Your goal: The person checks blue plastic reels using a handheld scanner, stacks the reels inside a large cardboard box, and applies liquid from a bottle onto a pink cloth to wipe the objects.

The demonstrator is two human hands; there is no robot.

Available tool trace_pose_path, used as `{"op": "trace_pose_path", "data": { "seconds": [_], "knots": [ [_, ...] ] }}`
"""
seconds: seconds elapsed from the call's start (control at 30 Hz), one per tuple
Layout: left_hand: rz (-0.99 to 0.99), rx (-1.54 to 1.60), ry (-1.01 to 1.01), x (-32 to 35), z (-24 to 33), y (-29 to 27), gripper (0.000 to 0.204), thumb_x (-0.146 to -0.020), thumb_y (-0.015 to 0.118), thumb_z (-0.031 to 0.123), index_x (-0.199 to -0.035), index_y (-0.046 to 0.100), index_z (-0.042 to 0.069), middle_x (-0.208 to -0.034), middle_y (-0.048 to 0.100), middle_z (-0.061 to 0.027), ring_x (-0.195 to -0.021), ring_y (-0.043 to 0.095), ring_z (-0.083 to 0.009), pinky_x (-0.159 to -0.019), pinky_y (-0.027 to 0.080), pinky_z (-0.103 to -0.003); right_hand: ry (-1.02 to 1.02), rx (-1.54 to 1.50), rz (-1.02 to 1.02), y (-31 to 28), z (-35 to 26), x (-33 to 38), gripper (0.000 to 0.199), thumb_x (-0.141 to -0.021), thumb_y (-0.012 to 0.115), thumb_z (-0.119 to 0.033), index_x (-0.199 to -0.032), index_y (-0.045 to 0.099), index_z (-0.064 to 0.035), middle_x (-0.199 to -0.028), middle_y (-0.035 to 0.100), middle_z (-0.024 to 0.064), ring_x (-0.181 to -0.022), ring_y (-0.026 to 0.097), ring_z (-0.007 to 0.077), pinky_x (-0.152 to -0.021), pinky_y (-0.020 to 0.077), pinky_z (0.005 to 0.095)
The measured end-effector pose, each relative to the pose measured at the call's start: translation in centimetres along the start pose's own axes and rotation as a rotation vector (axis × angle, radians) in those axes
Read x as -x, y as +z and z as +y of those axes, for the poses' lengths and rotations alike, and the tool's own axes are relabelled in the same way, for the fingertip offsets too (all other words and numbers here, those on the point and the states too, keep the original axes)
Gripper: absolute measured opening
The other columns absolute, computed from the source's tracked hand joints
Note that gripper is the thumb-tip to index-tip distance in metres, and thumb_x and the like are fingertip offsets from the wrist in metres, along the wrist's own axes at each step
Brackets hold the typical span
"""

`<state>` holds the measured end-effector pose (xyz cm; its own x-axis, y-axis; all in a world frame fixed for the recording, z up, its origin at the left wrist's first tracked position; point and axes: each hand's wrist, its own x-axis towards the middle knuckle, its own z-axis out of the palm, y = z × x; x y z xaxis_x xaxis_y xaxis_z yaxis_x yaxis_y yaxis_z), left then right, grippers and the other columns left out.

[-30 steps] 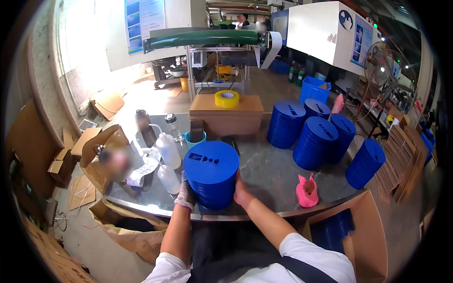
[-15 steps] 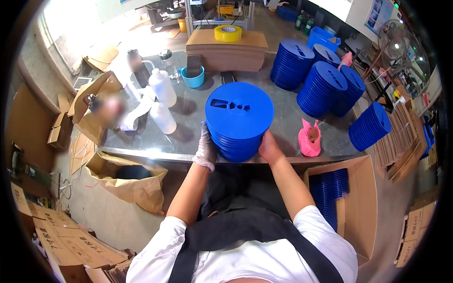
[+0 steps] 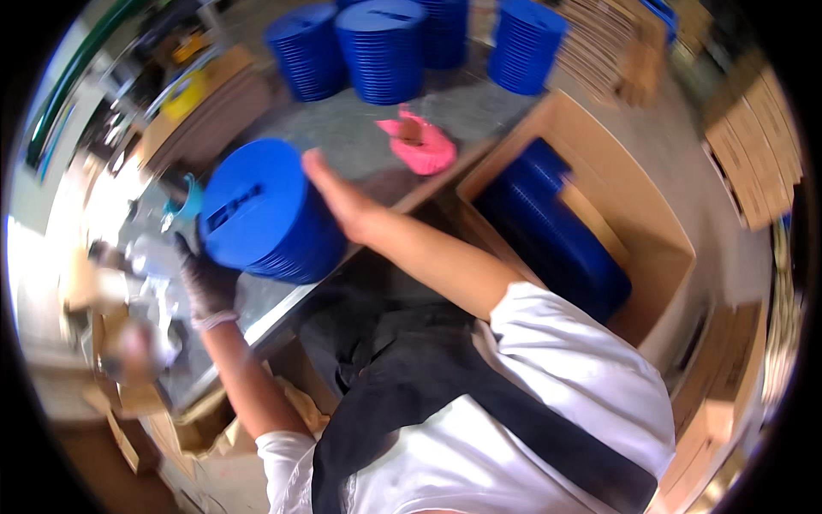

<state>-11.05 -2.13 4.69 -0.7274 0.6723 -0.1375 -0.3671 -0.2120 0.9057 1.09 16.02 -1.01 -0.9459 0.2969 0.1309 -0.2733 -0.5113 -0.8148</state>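
Blue plastic discs, piled into one thick stack (image 3: 261, 210), sit near the edge of a grey metal table (image 3: 360, 137) in the head view. The left hand (image 3: 204, 278), in a dark glove, presses flat against the stack's left side. The right hand (image 3: 330, 190) is bare and lies open against the stack's right side, fingers straight, so the stack is clamped between both palms. A pink glove (image 3: 419, 144) lies crumpled on the table to the right of the stack. Farther back stand more blue stacks (image 3: 383, 47). To the right of the table, an open cardboard box (image 3: 638, 227) holds a row of the same blue discs (image 3: 552, 236) lying on their sides.
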Motion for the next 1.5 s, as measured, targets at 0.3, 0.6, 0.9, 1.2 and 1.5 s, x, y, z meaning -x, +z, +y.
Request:
{"op": "trace_pose_path", "data": {
  "seconds": [0.3,0.6,0.9,1.2,1.5],
  "knots": [
    [-0.153,-0.001,-0.172,-4.4,-0.9,-4.0,0.077,-0.092,0.046,0.06,-0.149,0.031,0.01,-0.147,0.041,-0.013,-0.135,0.038,-0.0326,-0.11,0.032,-0.053,0.051,0.347,0.494,1.6,1.1,-0.4,0.11,-0.077,0.045,-0.084,-0.155,0.014,-0.0141,-0.159,0.01,0.0227,-0.146,-0.003,0.0451,-0.116,0.0068,0.0572],
    [-0.026,0.007,0.138,-0.6,1.8,-0.5,0.072,-0.094,0.043,0.064,-0.145,0.04,0.012,-0.146,0.041,-0.0102,-0.134,0.039,-0.0311,-0.11,0.032,-0.052,-0.261,0.15,0.315,3.9,0.4,-0.1,0.087,-0.09,0.044,-0.07,-0.151,0.026,-0.0112,-0.152,0.032,0.0144,-0.143,0.025,0.0313,-0.115,0.012,0.0504],
    [-0.449,-0.134,0.908,3.5,-4.5,17.7,0.066,-0.099,0.036,0.057,-0.137,0.047,0.004,-0.136,0.051,-0.0133,-0.125,0.049,-0.0265,-0.109,0.035,-0.044,-0.898,0.082,0.365,-2.9,-11.2,16.6,0.086,-0.091,0.051,-0.063,-0.15,0.023,-0.0074,-0.143,0.036,0.0098,-0.132,0.036,0.0199,-0.112,0.0272,0.0341],
    [-0.797,0.463,-0.772,8.4,-32.1,40.3,0.07,-0.095,0.048,0.058,-0.143,0.042,0.008,-0.142,0.049,-0.0098,-0.129,0.046,-0.0258,-0.111,0.034,-0.041,-0.46,0.473,1.319,-21.0,-15.7,43.5,0.074,-0.099,0.031,-0.062,-0.148,0.033,-0.0063,-0.15,0.036,0.0117,-0.14,0.032,0.0263,-0.116,0.0237,0.0417],
    [-0.344,0.638,-1.558,10.6,-48.5,45.9,0.076,-0.093,0.022,0.072,-0.148,0.033,0.021,-0.154,0.034,-0.0087,-0.141,0.031,-0.0337,-0.109,0.028,-0.062,0.631,0.701,1.332,-36.5,-20.9,49.4,0.071,-0.1,0.038,-0.055,-0.147,0.036,-0.0015,-0.15,0.038,0.0177,-0.14,0.034,0.0265,-0.115,0.0256,0.0362]
  ]
}}
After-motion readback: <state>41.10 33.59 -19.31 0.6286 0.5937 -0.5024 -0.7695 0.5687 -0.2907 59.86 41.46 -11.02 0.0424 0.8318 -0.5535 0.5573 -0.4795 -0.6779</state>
